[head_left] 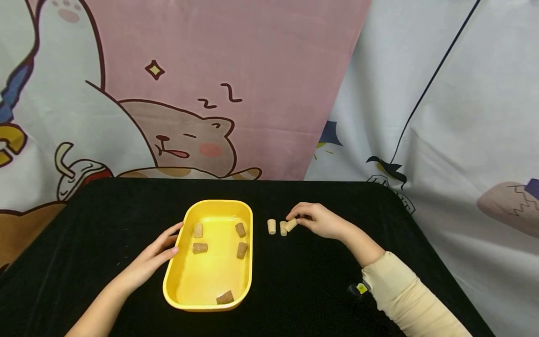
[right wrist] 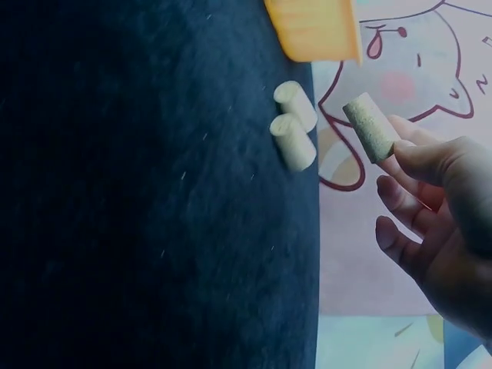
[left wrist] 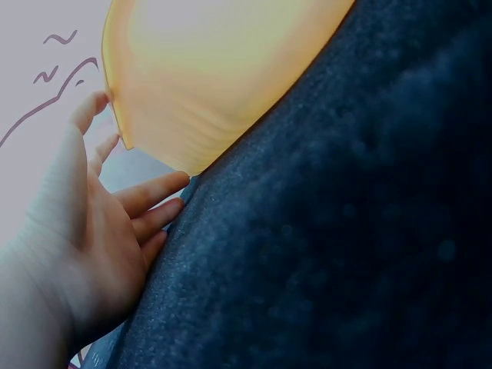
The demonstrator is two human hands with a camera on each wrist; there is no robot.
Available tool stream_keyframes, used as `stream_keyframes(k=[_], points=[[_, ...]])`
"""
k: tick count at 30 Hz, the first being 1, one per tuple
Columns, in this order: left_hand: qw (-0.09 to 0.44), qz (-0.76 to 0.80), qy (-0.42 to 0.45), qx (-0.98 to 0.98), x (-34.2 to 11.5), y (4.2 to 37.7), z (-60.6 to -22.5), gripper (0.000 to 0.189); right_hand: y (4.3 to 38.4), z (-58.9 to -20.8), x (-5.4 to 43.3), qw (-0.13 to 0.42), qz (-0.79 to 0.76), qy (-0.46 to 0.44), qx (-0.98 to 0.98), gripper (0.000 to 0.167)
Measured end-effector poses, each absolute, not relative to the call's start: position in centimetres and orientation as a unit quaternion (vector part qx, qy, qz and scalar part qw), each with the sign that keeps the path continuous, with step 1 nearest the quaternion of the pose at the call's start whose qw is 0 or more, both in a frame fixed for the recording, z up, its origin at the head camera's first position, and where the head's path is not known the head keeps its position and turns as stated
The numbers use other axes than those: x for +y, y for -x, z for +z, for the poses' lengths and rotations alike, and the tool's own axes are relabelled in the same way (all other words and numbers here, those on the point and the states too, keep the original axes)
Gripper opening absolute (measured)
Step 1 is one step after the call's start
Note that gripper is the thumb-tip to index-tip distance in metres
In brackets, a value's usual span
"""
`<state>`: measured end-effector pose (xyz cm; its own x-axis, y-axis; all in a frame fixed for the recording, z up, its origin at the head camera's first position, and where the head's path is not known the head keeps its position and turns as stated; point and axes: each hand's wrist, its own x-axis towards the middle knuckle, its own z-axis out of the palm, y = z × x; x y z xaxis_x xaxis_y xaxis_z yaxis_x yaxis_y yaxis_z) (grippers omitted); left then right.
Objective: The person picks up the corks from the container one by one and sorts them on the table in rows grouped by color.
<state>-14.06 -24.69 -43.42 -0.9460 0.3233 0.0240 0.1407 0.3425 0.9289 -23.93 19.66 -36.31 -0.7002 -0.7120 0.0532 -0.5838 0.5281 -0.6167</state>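
My right hand point(head_left: 322, 221) pinches a pale cork point(right wrist: 370, 127) between thumb and finger, clear of the table in the right wrist view. Two more pale corks, a left one point(head_left: 271, 226) and a right one point(head_left: 283, 229), stand on the black cloth close by. In the head view the held cork overlaps the right one. To their left lies a yellow rectangular tray point(head_left: 210, 308) with several corks inside, among them a brown cork point(head_left: 225, 297) near its front. My left hand point(head_left: 152, 256), fingers mostly straight, touches the tray's left side with its fingertips.
Black cloth point(head_left: 303, 290) covers the table, whose far edge meets a cartoon-printed curtain point(head_left: 269, 70). A small dark item with a yellow-green patch point(head_left: 361, 288) sits beside the right sleeve point(head_left: 391, 281).
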Motion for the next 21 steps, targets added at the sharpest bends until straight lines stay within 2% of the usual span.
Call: stream_keyframes(k=[21], points=[[0.081, 0.555, -0.146, 0.815, -24.6, 14.0, -43.3, 0.055, 25.6, -38.0, 20.9, 0.143, -0.262, 0.385, 0.873, 0.026]])
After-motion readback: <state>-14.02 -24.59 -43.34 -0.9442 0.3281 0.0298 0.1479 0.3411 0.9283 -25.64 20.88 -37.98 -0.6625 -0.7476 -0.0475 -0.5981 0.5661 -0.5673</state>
